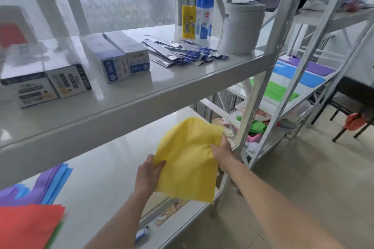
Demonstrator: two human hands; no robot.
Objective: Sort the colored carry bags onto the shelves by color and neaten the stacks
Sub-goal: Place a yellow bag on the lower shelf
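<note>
A yellow carry bag (188,157) hangs over the right end of the lower white shelf (105,180). My left hand (148,174) grips its left edge and my right hand (221,148) grips its right edge, so the bag is stretched between them. On the shelf's left end lie a red bag (28,226) over a green one, and purple (45,183) and blue bags (60,178) behind. On the neighbouring rack lie green (277,91), blue (297,75) and purple bags (309,64) side by side.
The upper shelf (141,91) carries boxes (119,56), foil packets (178,52), bottles (199,16) and a grey tape roll (241,28). A rack upright (257,79) stands right of my right hand. Mixed cloth (255,127) sits lower in the right rack. A chair (354,111) stands at the far right.
</note>
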